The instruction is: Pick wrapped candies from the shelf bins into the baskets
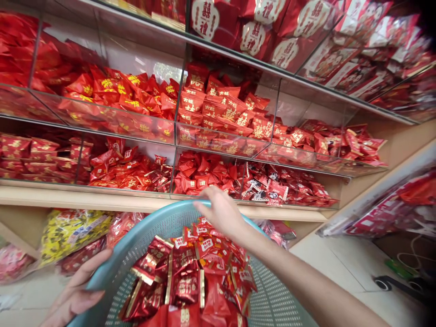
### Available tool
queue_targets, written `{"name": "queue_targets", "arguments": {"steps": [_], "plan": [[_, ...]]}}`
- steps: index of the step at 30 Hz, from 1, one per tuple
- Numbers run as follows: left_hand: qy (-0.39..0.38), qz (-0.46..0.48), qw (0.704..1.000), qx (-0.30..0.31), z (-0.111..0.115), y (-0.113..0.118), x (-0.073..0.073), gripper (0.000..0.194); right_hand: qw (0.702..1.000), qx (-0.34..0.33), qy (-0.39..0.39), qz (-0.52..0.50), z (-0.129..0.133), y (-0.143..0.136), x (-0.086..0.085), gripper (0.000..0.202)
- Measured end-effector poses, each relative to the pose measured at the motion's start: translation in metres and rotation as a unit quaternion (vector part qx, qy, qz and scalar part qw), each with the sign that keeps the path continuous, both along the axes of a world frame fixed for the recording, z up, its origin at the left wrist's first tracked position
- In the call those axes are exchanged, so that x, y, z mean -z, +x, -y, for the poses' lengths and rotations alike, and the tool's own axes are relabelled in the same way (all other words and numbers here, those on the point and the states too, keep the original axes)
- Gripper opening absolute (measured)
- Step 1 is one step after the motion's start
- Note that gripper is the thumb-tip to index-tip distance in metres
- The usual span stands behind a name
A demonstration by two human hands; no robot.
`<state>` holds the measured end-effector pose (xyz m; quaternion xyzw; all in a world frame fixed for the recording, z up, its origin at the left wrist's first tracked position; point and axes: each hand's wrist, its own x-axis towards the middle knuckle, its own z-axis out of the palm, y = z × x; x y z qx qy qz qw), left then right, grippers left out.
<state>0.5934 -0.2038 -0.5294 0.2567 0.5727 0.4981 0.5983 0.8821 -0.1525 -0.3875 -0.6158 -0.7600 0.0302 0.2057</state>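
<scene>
A teal perforated plastic basket (136, 237) is in front of me, with a pile of red and dark-red wrapped candies (185, 281) inside; some wrappers have gold edges. My left hand (76, 288) holds the basket's left side, thumb and fingers apart against the rim. At the far rim is my right hand (223, 213). Its thumb is on the basket side and its fingers bend over the rim, close to the lowest shelf bin. The right forearm crosses above the basket's right part, and no candy shows in either hand.
Shelves with clear-fronted bins of red candy packets (214, 113) rise beyond the basket. Larger red packages (254, 36) stand above. A wooden shelf edge (78, 196) runs just behind the rim. Below are a yellow bag (76, 231) and, at right, a black wheeled base (398, 286) on the tiled floor.
</scene>
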Motion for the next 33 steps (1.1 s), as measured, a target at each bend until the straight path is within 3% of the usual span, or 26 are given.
{"name": "queue_targets", "arguments": {"steps": [3, 6, 10, 16, 20, 28, 33], "plan": [[0.023, -0.024, 0.999, 0.003, -0.001, -0.001, 0.005, 0.081, 0.993, 0.119, 0.016, 0.015, -0.038, 0.017, 0.003, 0.027], [0.032, -0.045, 0.998, -0.001, -0.002, -0.002, 0.007, 0.069, 0.983, 0.178, -0.021, 0.041, -0.059, 0.018, 0.005, 0.038], [0.042, -0.044, 0.998, -0.014, -0.001, 0.001, 0.003, 0.066, 0.982, 0.175, -0.037, 0.066, -0.067, 0.006, 0.007, 0.047], [0.029, -0.017, 0.999, -0.002, 0.002, 0.006, -0.011, 0.068, 0.980, 0.184, -0.017, 0.080, -0.069, -0.005, 0.012, 0.039], [0.026, -0.023, 0.999, -0.001, 0.002, 0.006, -0.013, 0.068, 0.981, 0.185, -0.008, 0.064, -0.067, -0.005, 0.014, 0.037], [0.066, -0.081, 0.994, 0.015, 0.000, -0.002, -0.011, 0.065, 0.984, 0.177, -0.012, -0.027, -0.068, -0.010, 0.015, 0.036], [0.079, -0.108, 0.991, 0.027, 0.000, -0.010, -0.006, 0.056, 0.980, 0.146, 0.016, -0.131, -0.058, 0.009, 0.012, 0.034]]}}
